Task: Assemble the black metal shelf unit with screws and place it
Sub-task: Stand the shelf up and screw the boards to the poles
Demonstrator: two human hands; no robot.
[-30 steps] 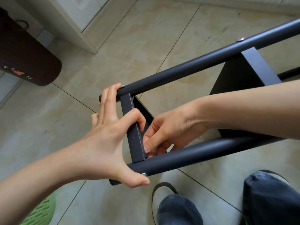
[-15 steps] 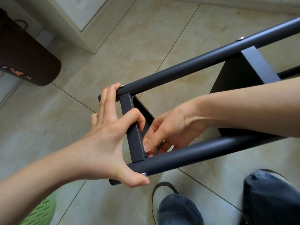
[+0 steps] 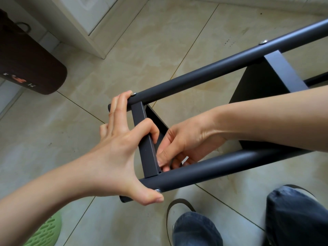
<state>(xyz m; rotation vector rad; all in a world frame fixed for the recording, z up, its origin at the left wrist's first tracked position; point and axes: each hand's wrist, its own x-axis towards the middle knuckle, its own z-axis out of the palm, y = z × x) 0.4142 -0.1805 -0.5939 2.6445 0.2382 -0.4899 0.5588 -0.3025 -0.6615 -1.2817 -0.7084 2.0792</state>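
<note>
Beige marbled floor tiles [image 3: 145, 55] with thin dark grout lines, a white door frame [image 3: 83, 23] at 11 o'clock, a dark brown rounded case [image 3: 26, 64] at 9 o'clock, a green perforated basket [image 3: 45, 233] at 7 o'clock. Across the middle, the black metal shelf unit [image 3: 204, 80] on its side: far tube [image 3: 221, 68] running from centre out toward 2 o'clock, near tube [image 3: 221, 166] from 6 o'clock out toward 3 o'clock, joined near centre by a flat crossbar [image 3: 147, 153], with a black shelf panel [image 3: 262, 86] between the tubes at 2 o'clock. Left hand [image 3: 115, 150] spread wide over the tube ends, fingertips hooked on the far tube beside a silver screw head [image 3: 134, 94], index finger curled over the crossbar, thumb pressed on the near tube right by another screw [image 3: 157, 190]. Right hand [image 3: 181, 144] reached in from 3 o'clock between the tubes, fingers curled and pinched together at the inner corner of crossbar and near tube; whatever sat between the fingertips too hidden to tell. A third screw head [image 3: 264, 41] on the far tube above the panel. Dark blue trouser knees [image 3: 292, 219] and a grey slipper [image 3: 179, 210] at 5 o'clock.
</note>
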